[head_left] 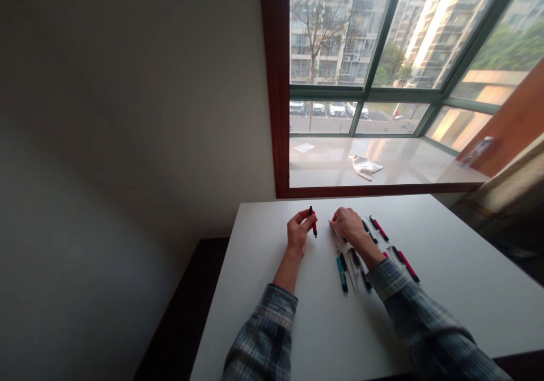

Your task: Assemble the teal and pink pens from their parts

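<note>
My left hand pinches a red and black pen, held nearly upright above the left part of the white table. To its right, my right hand is closed at the fingertips around a thin pale pen refill, partly hidden by the fingers. Below and beside the right hand lie pen parts: a teal and black pen barrel, thin white refills, and black pieces. Farther right are a red and black pen part and another red piece. The right forearm covers some of them.
The table's far edge meets a dark red window frame. On the sill lie a crumpled white cloth or paper and a flat white sheet. A grey wall stands at left, and a curtain hangs at right.
</note>
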{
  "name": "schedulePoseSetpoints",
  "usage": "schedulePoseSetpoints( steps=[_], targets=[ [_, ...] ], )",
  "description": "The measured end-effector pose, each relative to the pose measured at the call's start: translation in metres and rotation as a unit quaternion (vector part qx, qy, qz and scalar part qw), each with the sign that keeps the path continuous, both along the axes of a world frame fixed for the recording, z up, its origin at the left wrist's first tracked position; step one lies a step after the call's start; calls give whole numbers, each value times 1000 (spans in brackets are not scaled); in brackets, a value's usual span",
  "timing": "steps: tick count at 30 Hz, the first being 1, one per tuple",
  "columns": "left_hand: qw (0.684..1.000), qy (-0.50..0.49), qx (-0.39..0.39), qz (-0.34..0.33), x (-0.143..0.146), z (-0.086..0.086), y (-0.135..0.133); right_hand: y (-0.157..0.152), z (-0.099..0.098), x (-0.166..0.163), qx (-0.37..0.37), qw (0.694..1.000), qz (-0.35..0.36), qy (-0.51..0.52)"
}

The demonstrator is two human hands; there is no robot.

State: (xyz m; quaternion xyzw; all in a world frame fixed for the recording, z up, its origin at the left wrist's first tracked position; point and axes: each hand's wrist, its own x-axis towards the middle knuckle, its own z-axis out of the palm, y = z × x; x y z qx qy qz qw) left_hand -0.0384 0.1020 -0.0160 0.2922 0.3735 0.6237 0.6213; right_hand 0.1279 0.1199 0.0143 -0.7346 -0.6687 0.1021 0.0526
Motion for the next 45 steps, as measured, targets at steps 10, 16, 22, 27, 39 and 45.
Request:
schedulePoseSetpoints(
  steps=[10,16,22,27,39,45],
  targets=[
    [1000,7,3,5,0,-6,2,-5,4,-14,-6,999,-31,30],
    [1000,15,-2,7,0,-7,2,-3,6,-11,17,997,-38,66],
    [1000,0,13,-21,1,-4,0,3,20,5,177,922,0,345],
    [998,0,25,-56,2,1,-4,4,28,0,233,791,56,563],
    [995,36,40,-88,4,1,-6,5,41,-18,309,766,68,560],
    [995,28,35,-89,4,1,-6,1,42,-21,328,771,69,542]
  ],
)
